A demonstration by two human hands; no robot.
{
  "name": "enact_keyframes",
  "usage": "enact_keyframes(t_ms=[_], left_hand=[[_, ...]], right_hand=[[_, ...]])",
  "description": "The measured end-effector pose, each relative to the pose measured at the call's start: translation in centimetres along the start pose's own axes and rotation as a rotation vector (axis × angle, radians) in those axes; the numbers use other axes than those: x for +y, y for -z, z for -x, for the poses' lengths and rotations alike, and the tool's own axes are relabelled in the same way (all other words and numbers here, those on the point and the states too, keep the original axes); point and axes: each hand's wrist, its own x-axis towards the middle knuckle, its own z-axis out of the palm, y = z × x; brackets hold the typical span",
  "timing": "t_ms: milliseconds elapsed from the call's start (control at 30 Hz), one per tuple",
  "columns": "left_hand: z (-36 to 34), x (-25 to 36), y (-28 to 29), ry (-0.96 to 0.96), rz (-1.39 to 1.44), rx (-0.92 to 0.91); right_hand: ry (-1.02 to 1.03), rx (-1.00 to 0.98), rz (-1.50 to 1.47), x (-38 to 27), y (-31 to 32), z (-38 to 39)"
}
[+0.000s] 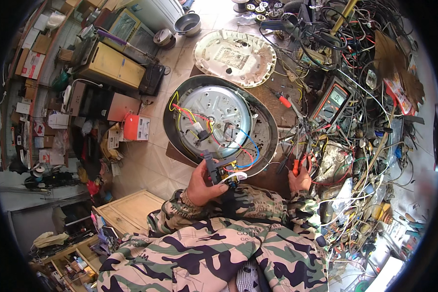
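Note:
My left hand [202, 186] grips a circuit board in a dark plastic frame [213, 165], with the thumb along its lower edge. Red, blue and white wires run from the board into an opened cooker housing [171, 127], which lies bottom up on the bench. Inside it is a round silver metal base [224, 104] with yellow and red wires attached. At the bench's right, my right hand [301, 181] closes around an orange-handled tool [296, 168]; its working end is hard to make out. Beyond the housing lies a dirty off-white oval bottom cover [209, 54].
A multimeter [332, 102] rests right of the housing, near a red-handled screwdriver [284, 101] and pliers [301, 121]. Tangled cables [326, 53] and loose parts crowd the right side. Leftward across the tiled floor stand a red box [136, 127], a yellow cabinet [114, 65] and loaded shelves.

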Motion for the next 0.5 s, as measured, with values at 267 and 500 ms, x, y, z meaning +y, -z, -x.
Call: enact_keyframes(t_ms=[267,500], left_hand=[[0.7,-0.7,0.0,0.023,0.027,-0.011],[1.5,-0.1,-0.9,0.011,0.023,0.005]], right_hand=[[-0.075,-0.022,-0.053,-1.5,3.9,-0.2],[0.084,0.214,0.028,-3.6,9.9,0.0]])
